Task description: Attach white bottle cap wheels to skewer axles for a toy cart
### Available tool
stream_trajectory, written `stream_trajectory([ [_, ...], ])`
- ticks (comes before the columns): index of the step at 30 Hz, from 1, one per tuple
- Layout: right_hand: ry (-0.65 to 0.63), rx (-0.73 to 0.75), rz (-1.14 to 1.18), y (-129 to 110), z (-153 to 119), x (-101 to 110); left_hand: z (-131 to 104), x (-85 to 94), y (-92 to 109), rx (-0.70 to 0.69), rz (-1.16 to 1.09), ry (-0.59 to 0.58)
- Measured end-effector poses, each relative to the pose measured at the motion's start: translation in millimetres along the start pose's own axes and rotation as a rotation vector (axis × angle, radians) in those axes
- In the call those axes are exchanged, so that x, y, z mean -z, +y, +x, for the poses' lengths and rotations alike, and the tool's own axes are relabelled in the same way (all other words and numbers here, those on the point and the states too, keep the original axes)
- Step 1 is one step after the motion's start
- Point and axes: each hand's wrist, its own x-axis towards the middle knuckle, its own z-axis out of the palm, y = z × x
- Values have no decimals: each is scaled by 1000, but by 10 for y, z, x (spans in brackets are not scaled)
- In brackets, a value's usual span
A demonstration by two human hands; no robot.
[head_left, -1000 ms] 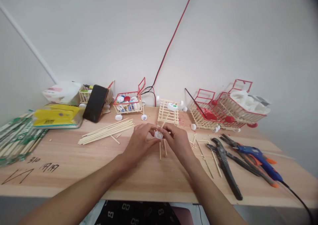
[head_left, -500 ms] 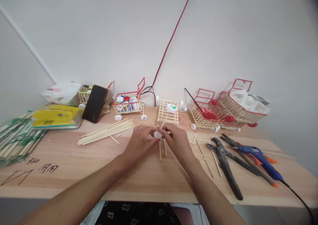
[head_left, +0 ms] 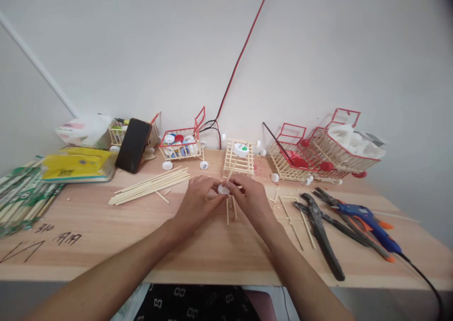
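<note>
Over the middle of the table my left hand [head_left: 198, 193] pinches a small translucent white bottle cap [head_left: 223, 189] between thumb and fingers. My right hand [head_left: 250, 194], close beside it, grips a thin wooden stick [head_left: 231, 169] by its lower end, at the cap. At the stick's upper end is a white cap with a green mark [head_left: 241, 150]. Behind the hands lies a small wooden stick frame [head_left: 239, 163] with white wheels. Two short sticks [head_left: 228, 212] lie below my fingers. Whether the lower cap is fixed to the stick, I cannot tell.
Loose sticks [head_left: 150, 186] lie left of my hands. Small stick carts, one filled with bottle caps [head_left: 180, 144], line the wall. A phone [head_left: 133, 145] leans at left. Black-handled cutters [head_left: 322, 236] and a blue glue gun [head_left: 370, 226] lie at right.
The view has shifted slightly, so everything sits a little higher and further left. Both hands keep their hold on the cap and stick; the lower cap looks slightly turned.
</note>
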Motion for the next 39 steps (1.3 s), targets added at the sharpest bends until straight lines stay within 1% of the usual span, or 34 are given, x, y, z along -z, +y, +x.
stream_trajectory([
  [21, 18, -17, -17, 6, -15, -25, -1, -1, 3, 40, 11, 1],
  [39, 9, 28, -72, -5, -10, -15, -4, -20, -24, 42, 58, -13],
])
